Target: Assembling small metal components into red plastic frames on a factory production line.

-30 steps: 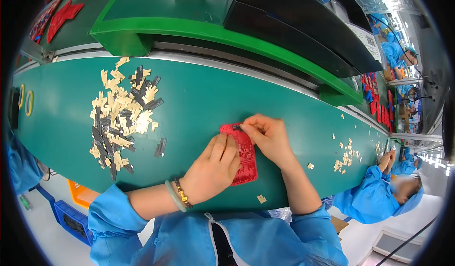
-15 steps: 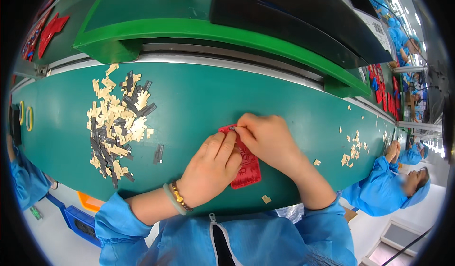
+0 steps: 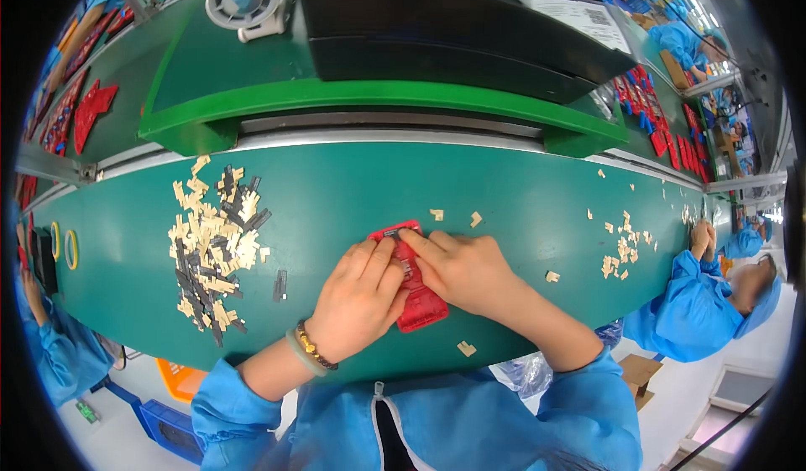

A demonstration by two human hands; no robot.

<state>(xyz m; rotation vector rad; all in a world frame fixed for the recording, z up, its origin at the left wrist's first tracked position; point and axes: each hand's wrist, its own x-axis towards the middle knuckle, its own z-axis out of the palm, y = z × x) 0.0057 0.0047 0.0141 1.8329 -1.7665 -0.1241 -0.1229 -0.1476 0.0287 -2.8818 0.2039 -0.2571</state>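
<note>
A red plastic housing (image 3: 424, 310) with moulded recesses lies on the green table in front of me. A small black strip (image 3: 391, 232) sits at its far end. My left hand (image 3: 357, 295) lies over the housing's left side, fingers curled around it and fingertips near the strip. My right hand (image 3: 466, 271) is closed against the far right part, with thumb and fingers pressing near the strip's right end. Whatever is under the fingertips is hidden. Two cream L-shaped pieces (image 3: 437, 215) lie just beyond my right hand.
A mixed pile of cream and black pieces (image 3: 210, 244) lies on the left, with a lone black piece (image 3: 280, 285) beside it. More cream pieces (image 3: 621, 248) are scattered at right. A green-edged shelf (image 3: 378, 93) carries a black box (image 3: 445, 39). Co-workers (image 3: 697, 303) sit either side.
The view has shifted, showing more of the shelf. My right hand has lowered and flattened over the housing's far end, and two cream pieces beyond it are now visible. The left hand keeps its hold.
</note>
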